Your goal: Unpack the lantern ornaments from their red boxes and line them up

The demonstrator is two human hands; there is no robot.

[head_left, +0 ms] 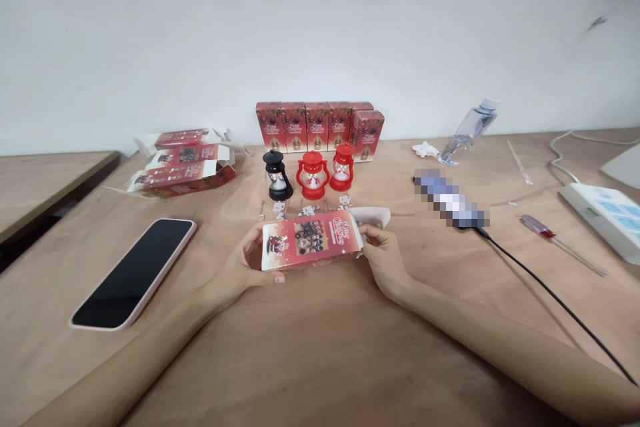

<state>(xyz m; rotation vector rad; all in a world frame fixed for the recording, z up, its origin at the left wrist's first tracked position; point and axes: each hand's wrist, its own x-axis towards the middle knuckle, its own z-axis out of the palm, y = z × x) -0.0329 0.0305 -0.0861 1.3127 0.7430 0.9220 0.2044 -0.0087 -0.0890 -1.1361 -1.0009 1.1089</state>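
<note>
A red printed cardboard box [313,240] lies on its side between my hands, above the near middle of the table. My left hand [253,260] is wrapped round its left end, thumb along the lower edge. At the right end, where white flaps stand out, the fingers of my right hand [383,253] pinch the box's edge. Just beyond it stand a black mini lantern [277,177] and two red ones, a middle lantern [313,177] and a right lantern [342,168]. Small metal and white parts [307,209] lie between lanterns and box, partly hidden by it.
Several closed red boxes [305,127] stand in a row by the wall. Open boxes [185,167] lie at left, behind a phone [135,273]. To the right are a tilted bottle [469,130], crumpled tissue [426,149], a cabled blurred device [447,199], a screwdriver [537,227] and a power strip [605,213].
</note>
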